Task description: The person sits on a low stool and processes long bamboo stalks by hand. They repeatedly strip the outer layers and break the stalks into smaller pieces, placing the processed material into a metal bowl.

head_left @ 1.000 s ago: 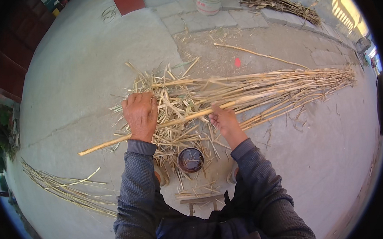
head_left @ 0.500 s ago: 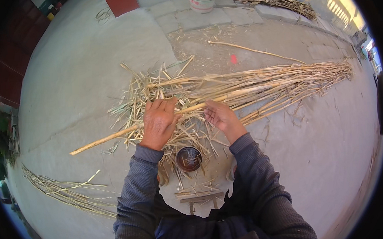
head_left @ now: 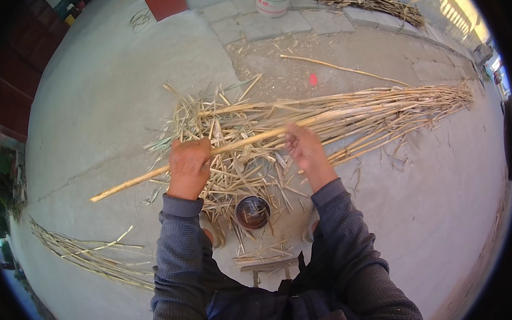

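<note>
A long pale-yellow dry stalk slants across in front of me, its cut end low at the left and its other end running up over a pile of stalks. My left hand is wrapped around it, knuckles upward. Further right, my right hand has its fingers curled, with the fingertips at the stalk; whether something small sits in the palm is hidden. Below both hands lie loose peeled husks and leaf strips. The larger pile of dry stalks fans out to the right.
A dark round bowl stands between my feet, with bits of straw in it. Cut pieces lie by a small wooden stool. Thin stalks lie at the left, a single stalk beyond the pile. A white bucket stands at the back.
My left hand has slid left along the stalk. The right hand has moved right and slightly up along it. The stalk itself has shifted slightly left and up.
</note>
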Motion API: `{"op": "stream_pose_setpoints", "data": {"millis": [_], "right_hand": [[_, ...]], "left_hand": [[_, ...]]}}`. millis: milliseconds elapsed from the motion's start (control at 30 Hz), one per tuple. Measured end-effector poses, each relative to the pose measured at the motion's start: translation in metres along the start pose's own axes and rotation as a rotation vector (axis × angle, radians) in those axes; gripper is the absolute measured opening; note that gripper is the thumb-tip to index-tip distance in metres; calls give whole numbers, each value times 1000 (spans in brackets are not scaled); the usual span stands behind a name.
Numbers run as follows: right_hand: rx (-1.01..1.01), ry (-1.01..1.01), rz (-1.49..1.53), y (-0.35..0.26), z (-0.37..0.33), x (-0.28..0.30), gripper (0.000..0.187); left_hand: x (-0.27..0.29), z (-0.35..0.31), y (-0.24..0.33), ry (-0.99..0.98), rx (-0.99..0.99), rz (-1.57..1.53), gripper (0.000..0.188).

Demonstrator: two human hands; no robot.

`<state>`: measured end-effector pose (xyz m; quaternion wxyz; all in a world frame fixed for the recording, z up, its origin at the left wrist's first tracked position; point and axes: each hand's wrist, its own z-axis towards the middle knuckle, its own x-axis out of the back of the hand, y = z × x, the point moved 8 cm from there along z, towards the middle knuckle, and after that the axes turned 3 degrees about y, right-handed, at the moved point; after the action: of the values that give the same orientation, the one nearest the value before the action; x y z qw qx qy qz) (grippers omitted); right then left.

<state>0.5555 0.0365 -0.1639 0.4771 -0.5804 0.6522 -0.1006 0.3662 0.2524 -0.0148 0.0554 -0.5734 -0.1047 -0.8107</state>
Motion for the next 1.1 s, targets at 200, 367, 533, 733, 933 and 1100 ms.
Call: {"op": "stream_pose_setpoints", "data": {"millis": [200,367,533,733,933,1100], "right_hand": [[68,79,39,-25,10,19,20],[40,25,22,-17,2,8,19],[44,10,-6,-17,-5,2,19],[144,73,48,-46,7,29,13],[140,52,62,-46,8,26,11],[13,-40,34,-4,-13,-17,11]], "left_hand": [[-2,1,-6,-102,42,-45,25],[-13,10,34,73,-72,-129,36],[-23,19,50,86,-118,-32,26],[7,10,-11,99,93,102,20],[10,14,13,223,55,175,29],[-7,21,57,162,-118,-132,34]]}}
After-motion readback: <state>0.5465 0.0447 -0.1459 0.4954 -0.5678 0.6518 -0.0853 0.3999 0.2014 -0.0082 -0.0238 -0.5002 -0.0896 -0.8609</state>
